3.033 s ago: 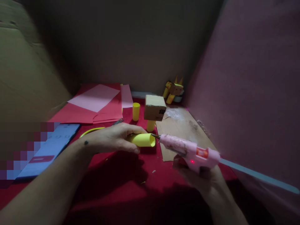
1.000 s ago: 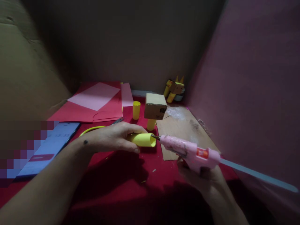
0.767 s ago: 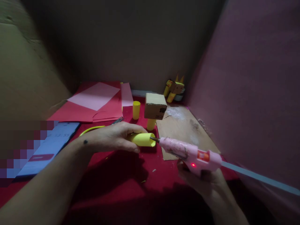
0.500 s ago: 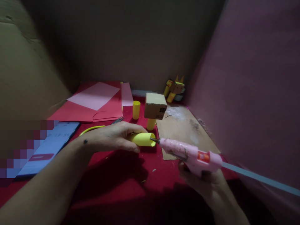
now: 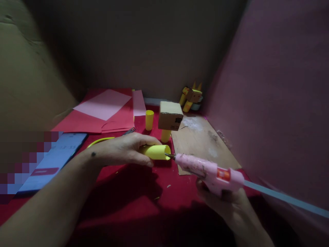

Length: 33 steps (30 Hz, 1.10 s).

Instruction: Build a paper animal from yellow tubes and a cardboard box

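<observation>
A yellow paper tube (image 5: 156, 152) lies sideways in my left hand (image 5: 130, 148), which is closed around its left part, the open end facing right. In my right hand (image 5: 228, 200) is a pink hot glue gun (image 5: 199, 164), with a pale glue stick (image 5: 285, 196) trailing from its back. The gun's metal nozzle is at the rim of the tube's open end; I cannot see whether glue is coming out. Just behind the tube, a cardboard box (image 5: 171, 116) rests on a yellow tube leg (image 5: 166, 136). Another yellow tube (image 5: 149, 120) stands upright to its left.
Red and pink paper sheets (image 5: 102, 104) lie at the back left, near scissors (image 5: 130, 131) partly hidden by my hand. A phone (image 5: 55, 161) is at the left. A glue-stained board (image 5: 203, 144) lies at the right, with a cardboard animal figure (image 5: 192, 96) behind it.
The nozzle has shifted very slightly down along the tube's rim. Both hands keep their holds, and the other things stay in place.
</observation>
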{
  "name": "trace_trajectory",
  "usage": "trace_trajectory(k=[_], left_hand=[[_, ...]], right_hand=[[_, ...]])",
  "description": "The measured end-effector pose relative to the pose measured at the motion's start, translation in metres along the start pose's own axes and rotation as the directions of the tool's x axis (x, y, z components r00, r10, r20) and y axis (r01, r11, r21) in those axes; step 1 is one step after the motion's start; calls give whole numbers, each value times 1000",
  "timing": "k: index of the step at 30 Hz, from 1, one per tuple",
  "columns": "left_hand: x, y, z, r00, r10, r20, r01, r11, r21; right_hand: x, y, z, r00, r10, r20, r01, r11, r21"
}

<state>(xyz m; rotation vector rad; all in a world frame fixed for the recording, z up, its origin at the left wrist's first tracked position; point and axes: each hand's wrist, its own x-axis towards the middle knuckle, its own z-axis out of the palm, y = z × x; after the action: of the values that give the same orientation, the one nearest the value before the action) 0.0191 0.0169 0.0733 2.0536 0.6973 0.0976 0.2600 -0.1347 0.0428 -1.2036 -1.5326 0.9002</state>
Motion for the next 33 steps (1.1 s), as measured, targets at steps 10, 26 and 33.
trace_trajectory(k=[10, 26, 33], left_hand=[[1, 0, -1, 1000, 14, -6, -14, 1000, 2], [1, -2, -1, 1000, 1, -14, -1, 1000, 14], [1, -1, -1, 1000, 2, -21, -2, 1000, 23]], right_hand=[[-11, 15, 0, 993, 110, -46, -109, 994, 21], [-18, 24, 0, 971, 144, -193, -137, 989, 49], [-16, 11, 5, 953, 257, -159, -245, 965, 88]])
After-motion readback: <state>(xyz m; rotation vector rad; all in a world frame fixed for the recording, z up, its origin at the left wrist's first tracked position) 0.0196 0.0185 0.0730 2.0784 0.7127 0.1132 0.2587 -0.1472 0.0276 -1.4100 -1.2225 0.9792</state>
